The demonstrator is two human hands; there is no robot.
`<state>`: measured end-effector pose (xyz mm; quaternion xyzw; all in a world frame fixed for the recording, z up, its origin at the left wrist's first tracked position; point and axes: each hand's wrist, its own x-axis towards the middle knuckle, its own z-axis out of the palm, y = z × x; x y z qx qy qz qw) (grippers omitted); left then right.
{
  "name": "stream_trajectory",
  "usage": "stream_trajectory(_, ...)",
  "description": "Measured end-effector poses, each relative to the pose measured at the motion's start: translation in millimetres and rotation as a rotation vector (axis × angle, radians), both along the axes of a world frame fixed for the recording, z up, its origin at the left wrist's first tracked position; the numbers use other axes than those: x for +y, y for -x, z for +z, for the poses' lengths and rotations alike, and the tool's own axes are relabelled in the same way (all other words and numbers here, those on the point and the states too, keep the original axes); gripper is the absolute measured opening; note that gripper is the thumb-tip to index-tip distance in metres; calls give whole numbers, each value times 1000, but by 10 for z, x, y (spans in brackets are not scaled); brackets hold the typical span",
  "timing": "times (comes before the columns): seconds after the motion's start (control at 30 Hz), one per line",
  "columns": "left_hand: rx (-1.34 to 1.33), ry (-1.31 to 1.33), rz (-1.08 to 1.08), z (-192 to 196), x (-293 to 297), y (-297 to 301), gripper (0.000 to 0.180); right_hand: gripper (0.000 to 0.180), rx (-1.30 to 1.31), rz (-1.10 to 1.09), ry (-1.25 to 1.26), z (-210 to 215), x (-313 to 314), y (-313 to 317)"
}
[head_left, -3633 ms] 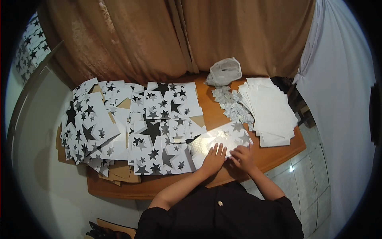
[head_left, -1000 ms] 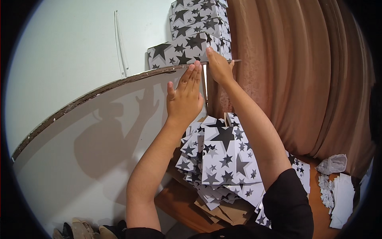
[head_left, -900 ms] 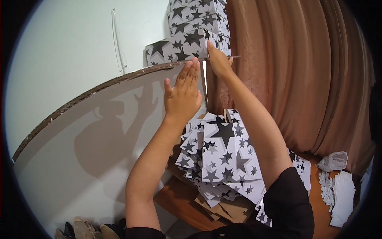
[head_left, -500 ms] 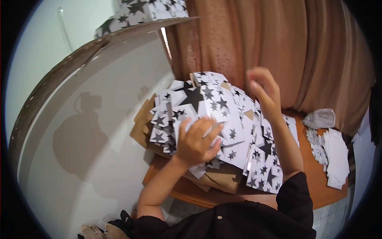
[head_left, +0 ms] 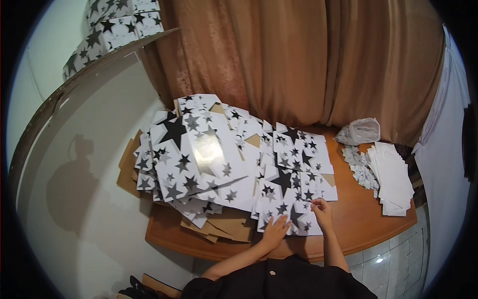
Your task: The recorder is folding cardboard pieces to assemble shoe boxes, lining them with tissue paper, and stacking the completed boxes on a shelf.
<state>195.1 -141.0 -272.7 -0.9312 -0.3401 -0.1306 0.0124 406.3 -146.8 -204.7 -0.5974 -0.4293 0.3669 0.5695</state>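
Note:
My left hand (head_left: 277,233) lies open, fingers spread, on the lower part of a white flat card sheet printed with black and grey stars (head_left: 268,209). My right hand (head_left: 322,214) is at that sheet's right side, its fingertips drawn together in a pinch; whatever is between them, if anything, is too small to make out. Left of my hands rises a large, untidy pile of star-printed card sheets (head_left: 191,172), one of them catching a bright glare. More star-printed sheets (head_left: 306,154) overlap just beyond my hands.
Brown cardboard (head_left: 224,226) sticks out under the pile on the wooden table (head_left: 358,234). At the right lie a stack of white papers (head_left: 391,179), small grey-white pieces (head_left: 359,167) and a clear plastic bag (head_left: 365,130). Star-printed boxes (head_left: 119,30) stand on a shelf, upper left. Brown curtains (head_left: 289,65) hang behind.
My view has swung to the right. My left hand has left the big pile for the sheet in front of me. My right hand has come down from its raised position to that sheet.

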Motion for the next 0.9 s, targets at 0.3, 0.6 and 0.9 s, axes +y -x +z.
stream_trajectory(0.3, 148, 84, -8, 681, 18, -145, 35, 14, 105, 43, -77, 176, -140, -962)
stream_trajectory(0.6, 192, 360, 244, 560, -247, -273, 38, 64, -1255, 142, 284, -597, 332, -1596)
stream_trajectory(0.9, -106, 366, 295, 629, -247, -1049, 48, 33, -1446, 311, -251, -1091, 318, -1857)
